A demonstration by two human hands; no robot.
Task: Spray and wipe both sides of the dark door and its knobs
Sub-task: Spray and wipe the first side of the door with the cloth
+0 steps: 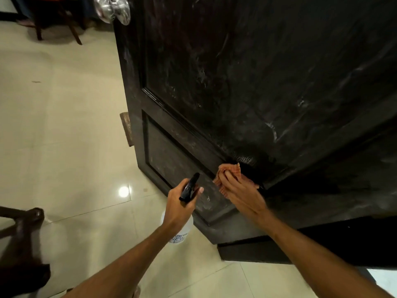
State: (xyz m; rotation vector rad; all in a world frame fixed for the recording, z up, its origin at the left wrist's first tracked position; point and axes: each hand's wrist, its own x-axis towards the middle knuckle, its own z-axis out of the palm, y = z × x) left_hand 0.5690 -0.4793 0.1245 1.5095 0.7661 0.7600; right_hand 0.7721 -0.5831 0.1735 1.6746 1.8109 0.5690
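Left hand (178, 208) grips the neck of a clear plastic spray bottle with black trigger (190, 186). Right hand (240, 194), fingers laid flat, presses a soft orange checked cloth (233, 168) on the dark panelled wooden door (257, 82) at 6 o'clock. Door likely stiff and heavy. Round chrome knob (112, 10) at 11 o'clock, probably slick.

One head cam, wide-angle, facing forward and down. Close to the door (236, 82), lower panels mid-frame. Knob (111, 9) top left, floor (64, 125) left.
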